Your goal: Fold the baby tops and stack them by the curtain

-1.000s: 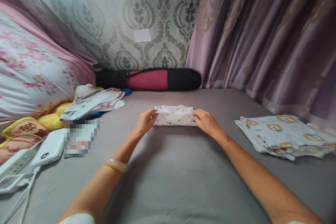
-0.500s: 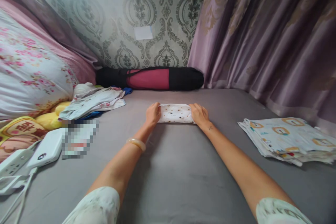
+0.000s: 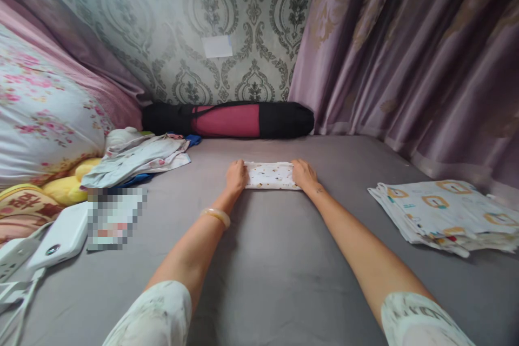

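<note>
Home bedroom — floral pillow (image 3: 48, 113), purple curtains (image 3: 397, 48), patterned wallpaper (image 3: 162, 27)

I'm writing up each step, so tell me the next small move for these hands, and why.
I'd probably smooth the folded white printed cloth against the gray sheet: it forms a compact rectangle, the left hand and right hand are at its opposite ends, and its lower edge looks slightly bowed.

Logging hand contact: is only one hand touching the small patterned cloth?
No, the left hand and right hand hold opposite ends of the cloth.
</note>
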The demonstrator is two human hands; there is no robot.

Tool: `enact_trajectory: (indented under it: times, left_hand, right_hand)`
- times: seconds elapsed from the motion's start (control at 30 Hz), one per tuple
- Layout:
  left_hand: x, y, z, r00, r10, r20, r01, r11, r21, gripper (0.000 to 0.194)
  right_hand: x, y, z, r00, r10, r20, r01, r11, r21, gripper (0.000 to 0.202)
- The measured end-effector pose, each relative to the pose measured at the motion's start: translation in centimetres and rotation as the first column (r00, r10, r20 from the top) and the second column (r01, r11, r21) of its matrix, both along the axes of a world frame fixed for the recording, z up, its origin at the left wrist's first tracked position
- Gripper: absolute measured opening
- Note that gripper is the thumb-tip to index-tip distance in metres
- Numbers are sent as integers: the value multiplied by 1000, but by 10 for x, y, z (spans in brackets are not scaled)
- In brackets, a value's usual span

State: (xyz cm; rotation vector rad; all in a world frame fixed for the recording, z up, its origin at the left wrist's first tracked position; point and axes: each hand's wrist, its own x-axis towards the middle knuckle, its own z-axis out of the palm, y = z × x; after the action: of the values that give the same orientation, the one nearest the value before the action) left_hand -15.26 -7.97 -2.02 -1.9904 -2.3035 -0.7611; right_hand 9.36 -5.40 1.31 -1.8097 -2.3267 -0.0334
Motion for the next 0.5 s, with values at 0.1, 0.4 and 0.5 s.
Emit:
enact_trajectory:
  times: [0.1, 0.4, 0.5]
  left_hand:
    - [0, 3, -4, 999, 15, 30, -15, 1000, 6, 18]
    - [-1, 7, 3, 993, 82, 86, -77, 995, -60, 21]
    - [0, 6, 5, 989, 106, 102, -100, 993, -66, 20]
  right_hand:
    - [2, 6, -6, 995, -56, -82, 56, 998, -4, 34]
    - [5, 19, -15, 978, -129, -163, 123, 991, -45, 30]
    - [4, 20, -16, 976, -138, -167, 131, 990, -50, 32]
